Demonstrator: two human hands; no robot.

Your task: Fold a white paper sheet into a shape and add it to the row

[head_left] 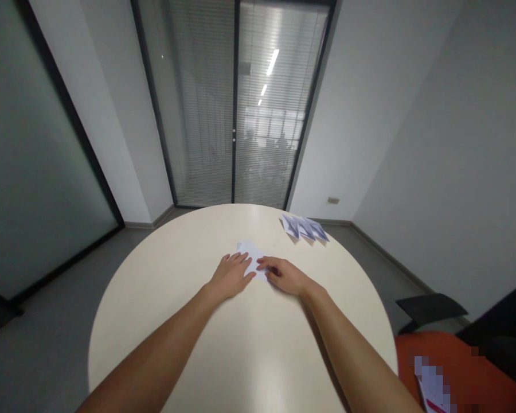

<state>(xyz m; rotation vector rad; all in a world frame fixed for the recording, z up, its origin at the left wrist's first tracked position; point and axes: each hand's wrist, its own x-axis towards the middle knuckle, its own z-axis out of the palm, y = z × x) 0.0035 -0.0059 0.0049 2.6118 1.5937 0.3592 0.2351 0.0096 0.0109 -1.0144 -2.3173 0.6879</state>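
A small piece of white paper [250, 250] lies on the round cream table [163, 310], between my two hands. My left hand [232, 273] rests flat over its left side, with the fingers spread and the thumb out toward the near edge. On the paper's right side, my right hand [287, 276] has its fingers curled inward, with fingertips and thumb close together at the sheet. The hands partly cover the paper, so its full shape and any folds underneath are hidden.
Several folded white-and-blue paper pieces [304, 228] overlap in a row near the table's far right edge. An orange chair [464, 373] with a black armrest [432, 308] stands at the right, with a pixelated item on its seat. Glass panels with blinds [202, 115] rise beyond the table.
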